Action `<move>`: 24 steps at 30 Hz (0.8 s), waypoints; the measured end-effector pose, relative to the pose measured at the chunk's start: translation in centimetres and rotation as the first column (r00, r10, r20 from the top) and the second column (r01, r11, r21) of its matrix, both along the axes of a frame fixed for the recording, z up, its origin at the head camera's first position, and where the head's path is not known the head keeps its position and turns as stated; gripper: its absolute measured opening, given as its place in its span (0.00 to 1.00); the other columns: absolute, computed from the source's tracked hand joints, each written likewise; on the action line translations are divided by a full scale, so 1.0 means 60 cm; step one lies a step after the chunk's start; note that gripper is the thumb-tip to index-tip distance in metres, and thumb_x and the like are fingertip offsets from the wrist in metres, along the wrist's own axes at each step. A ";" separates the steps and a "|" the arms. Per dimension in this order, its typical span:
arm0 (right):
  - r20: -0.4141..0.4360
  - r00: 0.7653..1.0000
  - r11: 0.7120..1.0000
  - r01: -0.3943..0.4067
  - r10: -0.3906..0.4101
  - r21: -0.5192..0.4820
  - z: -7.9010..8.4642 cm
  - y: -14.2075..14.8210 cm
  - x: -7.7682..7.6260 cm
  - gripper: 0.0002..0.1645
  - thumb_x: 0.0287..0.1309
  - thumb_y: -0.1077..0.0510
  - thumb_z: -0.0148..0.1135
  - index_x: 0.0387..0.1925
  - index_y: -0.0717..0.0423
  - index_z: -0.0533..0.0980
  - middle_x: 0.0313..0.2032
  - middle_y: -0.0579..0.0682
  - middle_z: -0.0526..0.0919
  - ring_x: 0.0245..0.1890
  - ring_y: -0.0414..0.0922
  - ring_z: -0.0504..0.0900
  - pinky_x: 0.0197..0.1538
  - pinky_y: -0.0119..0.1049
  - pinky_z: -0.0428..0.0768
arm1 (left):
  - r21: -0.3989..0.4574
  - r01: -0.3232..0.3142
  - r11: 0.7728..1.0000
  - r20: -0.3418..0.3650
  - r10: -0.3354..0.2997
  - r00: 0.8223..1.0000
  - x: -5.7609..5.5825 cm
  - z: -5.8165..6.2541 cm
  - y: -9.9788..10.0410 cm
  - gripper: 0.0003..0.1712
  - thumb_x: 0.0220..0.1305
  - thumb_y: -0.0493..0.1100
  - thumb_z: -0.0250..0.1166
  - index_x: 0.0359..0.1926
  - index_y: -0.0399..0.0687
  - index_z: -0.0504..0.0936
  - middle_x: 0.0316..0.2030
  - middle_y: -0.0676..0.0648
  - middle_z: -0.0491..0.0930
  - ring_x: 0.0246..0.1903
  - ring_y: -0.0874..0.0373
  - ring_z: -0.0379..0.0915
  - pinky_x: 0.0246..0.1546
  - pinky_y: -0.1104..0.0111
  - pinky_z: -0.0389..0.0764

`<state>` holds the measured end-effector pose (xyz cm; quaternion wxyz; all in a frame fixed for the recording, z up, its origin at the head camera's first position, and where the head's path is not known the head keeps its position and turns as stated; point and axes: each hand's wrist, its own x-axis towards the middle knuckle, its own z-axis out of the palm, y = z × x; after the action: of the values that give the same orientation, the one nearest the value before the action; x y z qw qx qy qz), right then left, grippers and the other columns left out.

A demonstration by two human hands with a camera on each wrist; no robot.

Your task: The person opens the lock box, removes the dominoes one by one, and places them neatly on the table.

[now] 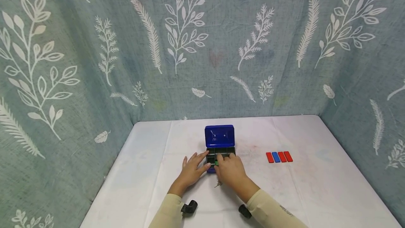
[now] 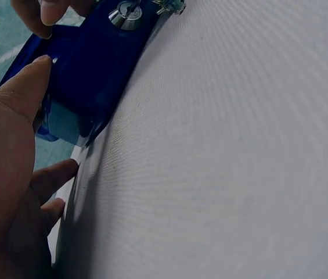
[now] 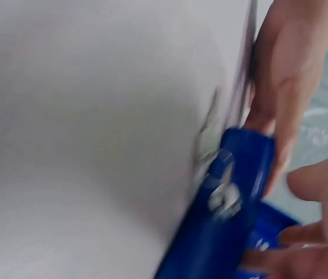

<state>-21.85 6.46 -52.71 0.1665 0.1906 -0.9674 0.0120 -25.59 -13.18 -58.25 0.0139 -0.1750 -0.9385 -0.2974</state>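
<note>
A blue cash box [image 1: 219,136] stands on the table with its lid raised and a black divided tray [image 1: 210,159] inside. My left hand [image 1: 191,170] lies along the box's left side, fingers extended toward the tray's edge. Its thumb [image 2: 33,81] rests at the near left rim. Over the tray, my right hand [image 1: 232,170] reaches in with bent fingers. A small green piece [image 1: 216,163] shows between its thumb and forefinger; I cannot tell whether they pinch it. Keys [image 1: 218,184] hang at the front lock [image 2: 126,15].
To the right of the box, three red tiles [image 1: 270,157] and one blue tile [image 1: 276,157] lie in a row on the white table cover [image 1: 316,185]. Patterned curtains [image 1: 218,45] rise behind and on both sides. Black wrist mounts [image 1: 190,207] stick out by the sleeves.
</note>
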 end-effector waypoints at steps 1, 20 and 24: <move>0.054 0.998 1.000 0.023 -0.023 0.004 0.004 -0.005 0.002 0.33 0.58 0.40 0.64 0.55 0.60 0.75 0.32 0.56 0.86 0.32 0.54 0.78 0.34 0.47 0.78 | 0.000 0.002 1.000 -0.003 -0.002 1.000 0.000 0.001 0.000 0.36 0.66 0.71 0.50 0.72 0.69 0.63 0.68 0.55 0.66 0.70 0.43 0.52 0.66 0.38 0.34; 0.545 0.832 0.888 0.322 -0.100 -0.329 0.068 -0.012 -0.025 0.44 0.59 0.41 0.64 0.64 0.69 0.65 0.47 0.66 0.81 0.43 0.60 0.82 0.43 0.56 0.80 | -0.005 0.003 1.000 0.014 -0.003 1.000 -0.002 -0.001 0.000 0.39 0.64 0.74 0.47 0.72 0.70 0.62 0.68 0.57 0.65 0.71 0.44 0.49 0.66 0.39 0.31; 0.542 0.835 0.855 0.349 -0.098 -0.384 0.069 -0.003 -0.023 0.38 0.59 0.42 0.64 0.60 0.64 0.69 0.47 0.63 0.81 0.43 0.59 0.82 0.42 0.55 0.80 | -0.005 0.001 1.000 0.017 -0.001 1.000 -0.002 -0.002 0.000 0.39 0.64 0.74 0.48 0.72 0.70 0.62 0.68 0.57 0.66 0.71 0.44 0.49 0.66 0.39 0.31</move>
<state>-23.25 6.28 -48.57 -0.0508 0.0168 -0.9602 0.2740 -25.74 -13.19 -58.38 0.0053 -0.1730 -0.9393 -0.2964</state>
